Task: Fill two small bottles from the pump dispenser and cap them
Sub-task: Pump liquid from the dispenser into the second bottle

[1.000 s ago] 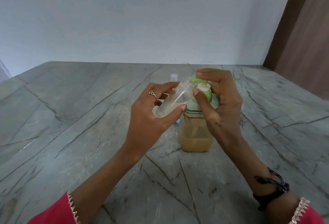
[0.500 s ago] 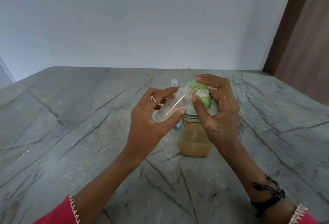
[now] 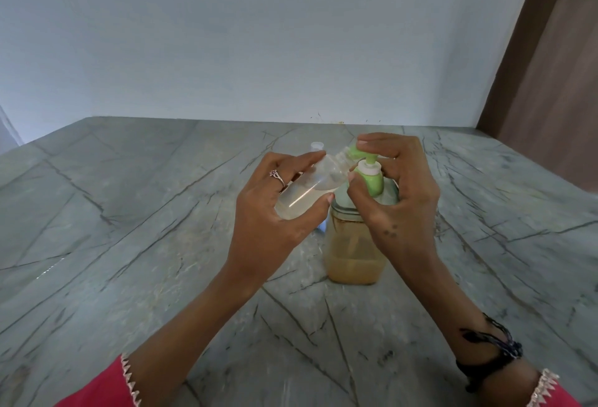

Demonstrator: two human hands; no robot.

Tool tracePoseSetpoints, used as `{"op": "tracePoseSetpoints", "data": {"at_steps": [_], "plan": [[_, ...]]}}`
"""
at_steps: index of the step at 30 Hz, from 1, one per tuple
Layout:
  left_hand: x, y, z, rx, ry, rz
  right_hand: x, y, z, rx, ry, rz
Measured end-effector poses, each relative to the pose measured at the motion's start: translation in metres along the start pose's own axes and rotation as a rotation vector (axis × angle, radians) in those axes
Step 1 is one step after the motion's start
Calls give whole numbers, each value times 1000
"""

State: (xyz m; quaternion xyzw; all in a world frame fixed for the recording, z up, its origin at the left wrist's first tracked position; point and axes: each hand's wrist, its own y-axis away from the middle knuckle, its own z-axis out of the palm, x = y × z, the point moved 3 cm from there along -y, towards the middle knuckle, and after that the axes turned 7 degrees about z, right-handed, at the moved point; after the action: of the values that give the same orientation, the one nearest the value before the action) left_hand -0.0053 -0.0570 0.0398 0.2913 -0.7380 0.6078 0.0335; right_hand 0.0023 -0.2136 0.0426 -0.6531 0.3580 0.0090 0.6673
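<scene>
your left hand (image 3: pixel 275 212) is gripping the bottle (image 3: pixel 310 191), fingers curled over its far side and thumb under its near side. the bottle is clear plastic, tilted with its open threaded neck up and to the right, and a pale yellowish liquid is pooling in its lower end. its mouth is sitting right at the green nozzle (image 3: pixel 354 152) of the dispenser (image 3: pixel 356 244).

your right hand (image 3: pixel 398 193) is curling round the pump head: the fingers are lying over the top of the nozzle and the thumb is pressing against the green collar (image 3: pixel 372 180) below it. the dispenser is standing upright on the grey veined worktop (image 3: pixel 129 228), just right of the bottle, a clear squarish body holding brownish, cloudy liquid that is filling only its lower part.

behind your left hand a second bottle (image 3: pixel 317 147) is standing on the worktop, mostly hidden; only its pale top is showing above your fingers and a bluish bit of its base below your thumb. whether it has a cap on is hard to make out. the nozzle tip is covered by your fingers and the bottle's neck, so any flow is not visible. the dispenser's shoulder is hidden by your right hand. your sleeves are cut off at the bottom edge.
</scene>
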Motion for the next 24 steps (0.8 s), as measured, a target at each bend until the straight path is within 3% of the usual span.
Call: {"op": "tracePoseSetpoints", "data": {"at_steps": [24], "plan": [[-1, -1, 0, -7, 1, 2, 0, 2, 2, -25, -26, 40]]}}
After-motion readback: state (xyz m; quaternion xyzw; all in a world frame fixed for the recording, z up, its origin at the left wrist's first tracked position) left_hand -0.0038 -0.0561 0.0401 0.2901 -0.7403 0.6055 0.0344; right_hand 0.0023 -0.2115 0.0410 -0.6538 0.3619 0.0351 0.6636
